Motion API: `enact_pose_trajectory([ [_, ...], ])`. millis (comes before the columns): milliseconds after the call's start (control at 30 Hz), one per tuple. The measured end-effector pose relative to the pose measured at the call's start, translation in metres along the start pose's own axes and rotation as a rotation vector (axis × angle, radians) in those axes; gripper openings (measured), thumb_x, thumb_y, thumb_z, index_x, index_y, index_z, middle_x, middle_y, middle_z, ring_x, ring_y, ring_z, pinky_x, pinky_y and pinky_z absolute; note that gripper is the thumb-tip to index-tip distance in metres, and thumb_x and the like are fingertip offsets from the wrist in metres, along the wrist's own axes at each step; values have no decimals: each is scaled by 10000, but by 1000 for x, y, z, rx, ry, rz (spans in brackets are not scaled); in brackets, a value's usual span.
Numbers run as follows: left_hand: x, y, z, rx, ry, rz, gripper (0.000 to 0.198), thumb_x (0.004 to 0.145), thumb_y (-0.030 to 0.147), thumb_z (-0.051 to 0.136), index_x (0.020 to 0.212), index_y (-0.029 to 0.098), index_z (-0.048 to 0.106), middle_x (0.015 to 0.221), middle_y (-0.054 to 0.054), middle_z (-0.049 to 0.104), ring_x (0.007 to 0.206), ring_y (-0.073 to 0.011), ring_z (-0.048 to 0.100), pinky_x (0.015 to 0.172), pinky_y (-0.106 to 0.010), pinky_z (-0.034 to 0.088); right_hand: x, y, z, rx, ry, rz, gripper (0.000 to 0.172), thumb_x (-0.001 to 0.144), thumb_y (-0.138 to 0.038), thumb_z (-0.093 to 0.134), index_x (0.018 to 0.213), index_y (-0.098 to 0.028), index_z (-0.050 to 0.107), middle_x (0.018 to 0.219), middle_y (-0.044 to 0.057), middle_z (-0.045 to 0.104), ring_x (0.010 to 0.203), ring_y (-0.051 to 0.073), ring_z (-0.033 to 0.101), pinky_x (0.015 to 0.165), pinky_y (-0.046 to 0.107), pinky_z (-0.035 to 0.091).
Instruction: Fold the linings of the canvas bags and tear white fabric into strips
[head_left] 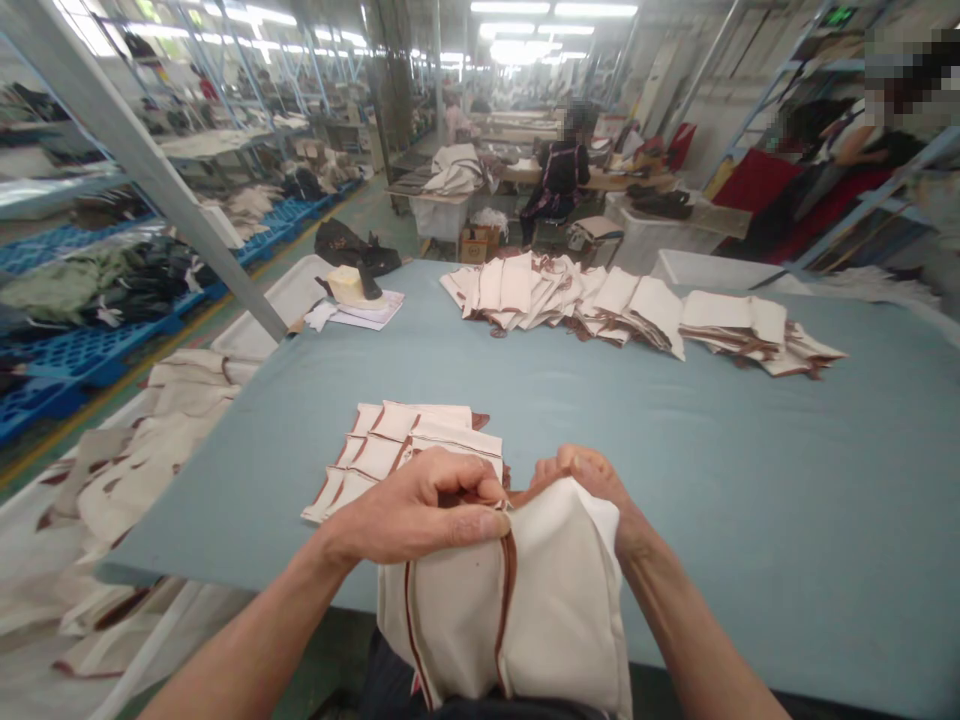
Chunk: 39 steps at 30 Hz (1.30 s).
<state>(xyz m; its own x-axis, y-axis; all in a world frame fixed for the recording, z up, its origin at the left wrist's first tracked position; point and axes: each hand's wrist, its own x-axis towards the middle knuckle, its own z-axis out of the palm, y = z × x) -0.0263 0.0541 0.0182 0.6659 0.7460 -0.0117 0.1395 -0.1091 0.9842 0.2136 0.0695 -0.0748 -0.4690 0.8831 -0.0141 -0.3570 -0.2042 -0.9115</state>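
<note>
While blue pallets (75,352) carrying dark and green cloth (150,290) lie farthest to the left of the grip and beyond it, a loose heap of cream pieces (150,470) with brown trim sits nearer, left of the left forearm and beside the table (712,470). Slanting across that side, a grey post (169,182) comes down by the table's far left corner, ahead and left of the grip. Right of its foot are a yellow block (343,285), a black object (369,283) against it and some papers (386,312). Just beyond the left hand (431,505), folded pieces (375,455) with brown edging lie overlapping in rows, partly covered by it.

The left hand pinches the brown-trimmed seam of a cream fabric piece (562,590), thumb on the near side, fingers bent behind. Held up between both hands, the piece hangs below them, close in front of the person. Well beyond the grip, a row of cream stacks (517,285) stretches off rightward; farther back sits a co-worker (559,180) in dark clothes. The right hand (592,475) is closed round the piece's brown upper edge, its fingertips hidden. Farthest right, well beyond it, another person's arm (859,148) shows near red cloth (757,190).
</note>
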Motion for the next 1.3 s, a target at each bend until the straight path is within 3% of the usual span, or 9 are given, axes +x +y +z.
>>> enact_pose_trajectory([
  [167, 1, 5, 4, 163, 65, 27, 243, 847, 332, 600, 695, 179, 488, 596, 70, 379, 564, -87, 331, 513, -202, 251, -3, -19, -9, -121, -18, 29, 465, 864, -560, 742, 699, -181, 529, 647, -25, 522, 545, 100, 391, 520, 228, 295],
  [300, -1, 13, 10, 265, 128, 89, 207, 844, 233, 558, 657, 173, 495, 585, 69, 412, 550, -80, 355, 524, -207, 269, -4, -52, -8, -512, -53, -1, 415, 917, -528, 679, 722, -171, 595, 656, -14, 547, 575, 112, 439, 529, 230, 328],
  [433, -5, 16, 11, 253, 102, 46, 246, 953, 281, 546, 748, 154, 595, 639, 55, 502, 588, -83, 423, 555, -198, 324, -5, -88, 8, -953, -119, -123, 266, 948, -342, 601, 738, -184, 642, 709, 19, 640, 675, 154, 554, 637, 263, 417],
  [567, -7, 18, 12, 316, 120, 109, 277, 991, 294, 545, 760, 155, 610, 649, 58, 520, 598, -80, 431, 579, -198, 333, -12, -109, 36, -1209, -244, -338, 98, 896, -245, 623, 818, -193, 652, 772, 31, 666, 730, 175, 576, 709, 289, 416],
  [633, -8, 20, 14, 354, 139, 140, 242, 973, 252, 560, 755, 158, 607, 646, 61, 531, 594, -77, 435, 585, -197, 335, -14, -110, 49, -1247, -295, -417, 102, 886, -283, 674, 845, -196, 638, 779, 30, 658, 738, 179, 570, 706, 289, 402],
  [767, -8, 22, 19, 446, 213, 194, 162, 851, 102, 577, 703, 163, 553, 621, 73, 496, 583, -69, 429, 577, -193, 319, -11, -93, 61, -1152, -307, -463, 310, 941, -419, 698, 762, -199, 573, 708, -11, 611, 632, 128, 492, 634, 254, 355],
  [867, -7, 18, 21, 476, 271, 237, 178, 770, 64, 558, 651, 172, 482, 586, 80, 429, 550, -66, 376, 541, -208, 272, -7, -77, 61, -1006, -310, -384, 374, 949, -466, 688, 734, -191, 552, 682, -37, 573, 592, 99, 441, 593, 231, 332],
  [1033, -7, 8, 22, 158, 218, 231, 262, 858, 201, 550, 629, 195, 423, 579, 64, 419, 539, -83, 375, 525, -220, 306, -7, -70, 63, -833, -353, -215, 308, 937, -383, 698, 741, -185, 565, 677, -57, 538, 596, 86, 440, 574, 210, 327],
  [1300, -22, 22, -1, 278, 81, 75, 213, 954, 242, 606, 761, 152, 602, 649, 62, 500, 605, -80, 427, 578, -197, 335, -9, -89, 84, -1241, -285, -300, 195, 884, -128, 714, 774, -190, 565, 778, -8, 670, 705, 133, 576, 656, 237, 359],
])
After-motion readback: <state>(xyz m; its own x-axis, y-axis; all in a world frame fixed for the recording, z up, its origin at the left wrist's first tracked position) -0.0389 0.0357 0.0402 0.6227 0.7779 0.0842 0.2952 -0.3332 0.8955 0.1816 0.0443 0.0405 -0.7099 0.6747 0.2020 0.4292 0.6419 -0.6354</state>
